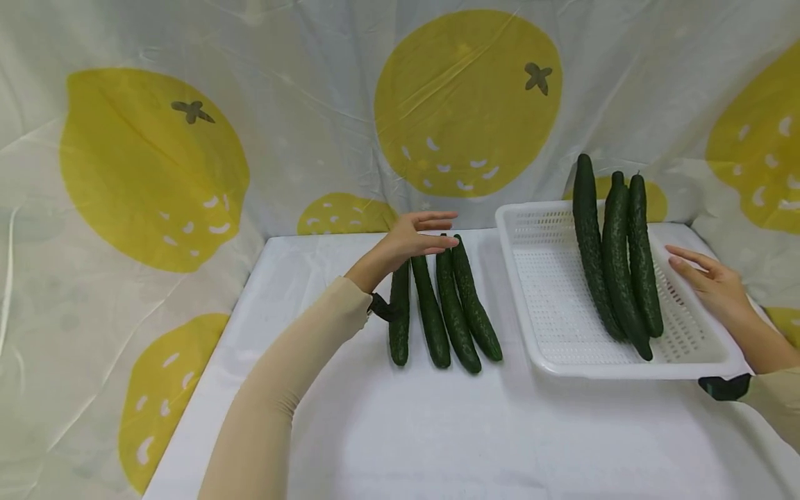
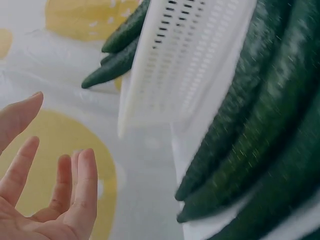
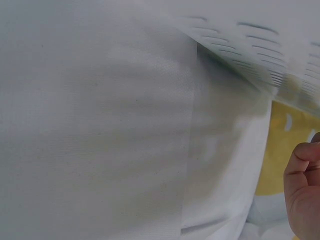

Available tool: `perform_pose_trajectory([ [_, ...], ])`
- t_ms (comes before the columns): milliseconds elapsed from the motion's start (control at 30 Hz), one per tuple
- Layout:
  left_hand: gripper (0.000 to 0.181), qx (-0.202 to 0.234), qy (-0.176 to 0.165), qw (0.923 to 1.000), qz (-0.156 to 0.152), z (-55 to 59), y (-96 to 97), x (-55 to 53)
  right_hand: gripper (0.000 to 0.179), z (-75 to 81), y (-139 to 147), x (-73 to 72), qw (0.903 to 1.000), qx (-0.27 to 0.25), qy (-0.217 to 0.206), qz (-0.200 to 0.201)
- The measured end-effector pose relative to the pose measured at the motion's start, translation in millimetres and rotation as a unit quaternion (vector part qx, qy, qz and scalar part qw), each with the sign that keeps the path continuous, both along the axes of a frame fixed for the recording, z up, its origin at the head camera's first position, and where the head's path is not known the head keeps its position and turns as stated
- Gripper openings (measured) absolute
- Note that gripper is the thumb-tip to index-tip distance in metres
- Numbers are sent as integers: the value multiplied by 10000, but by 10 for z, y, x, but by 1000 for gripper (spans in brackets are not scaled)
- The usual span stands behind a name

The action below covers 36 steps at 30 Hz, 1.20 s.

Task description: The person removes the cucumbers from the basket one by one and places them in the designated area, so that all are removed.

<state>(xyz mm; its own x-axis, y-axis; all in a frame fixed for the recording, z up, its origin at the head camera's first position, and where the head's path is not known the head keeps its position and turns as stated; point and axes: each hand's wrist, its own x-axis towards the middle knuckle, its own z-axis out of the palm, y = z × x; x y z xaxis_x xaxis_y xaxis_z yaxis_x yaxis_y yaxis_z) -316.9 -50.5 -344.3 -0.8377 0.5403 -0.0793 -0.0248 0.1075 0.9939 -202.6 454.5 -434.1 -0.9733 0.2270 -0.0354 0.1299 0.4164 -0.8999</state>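
Sleeve (image 1: 269, 410) foremost — left fingers (image 1: 440, 241) near cucumbers (image 1: 431, 312), room before basket's edge (image 1: 520, 292).

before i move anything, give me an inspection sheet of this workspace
Surface: white tablecloth
Job's things: four cucumbers on the cloth; three cucumbers in a white perforated basket, upper ends past its far rim
Clutter: nothing seen
Hands: left hand above the four cucumbers, holding nothing; right hand at the basket's right side, contact unclear
Cables: nothing seen
Surroundings: lemon-print sheet behind and at the sides
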Motion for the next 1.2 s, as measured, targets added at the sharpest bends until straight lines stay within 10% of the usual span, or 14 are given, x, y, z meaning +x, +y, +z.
perform_pose_trajectory([
  [600, 53, 849, -765, 9934, -130, 173, 1145, 52, 44, 22, -26, 10, 9993, 348, 39, -91],
  [1200, 42, 339, -802, 9925, 858, -165, 2305, 317, 42, 10, -22, 6, 9991, 370, 155, -136],
])
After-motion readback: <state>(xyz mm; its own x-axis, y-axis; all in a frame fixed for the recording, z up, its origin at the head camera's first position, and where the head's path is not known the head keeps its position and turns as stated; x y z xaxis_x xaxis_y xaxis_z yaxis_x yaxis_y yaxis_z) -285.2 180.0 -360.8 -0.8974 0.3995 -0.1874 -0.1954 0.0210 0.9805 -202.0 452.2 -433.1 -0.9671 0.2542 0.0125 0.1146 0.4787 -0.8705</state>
